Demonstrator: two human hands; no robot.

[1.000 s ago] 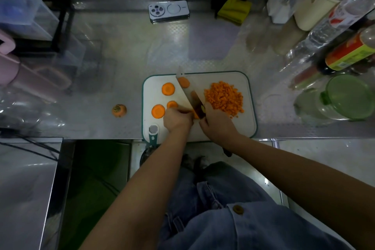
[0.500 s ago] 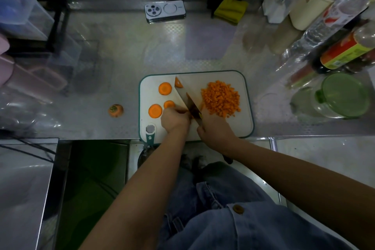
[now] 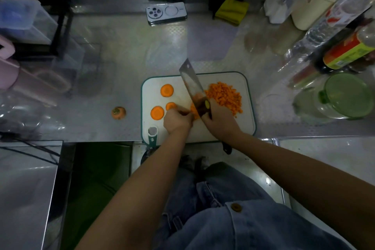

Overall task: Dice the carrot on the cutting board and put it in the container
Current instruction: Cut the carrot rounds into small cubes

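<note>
Gripping wide steel knife (image 3: 191, 81) in right hand (image 3: 220, 123), pinching orange carrot piece (image 3: 194, 110) on white cutting board (image 3: 246, 126) with left hand (image 3: 176, 121).

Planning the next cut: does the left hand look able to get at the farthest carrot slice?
Probably yes: the farthest carrot slice lies uncovered on the cutting board, left of the knife; the left hand, now holding a piece, is on that side too.

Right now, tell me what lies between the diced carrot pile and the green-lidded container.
Nothing visible on the counter between the diced carrot pile and container; its green lid appears on, covering the opening.
</note>
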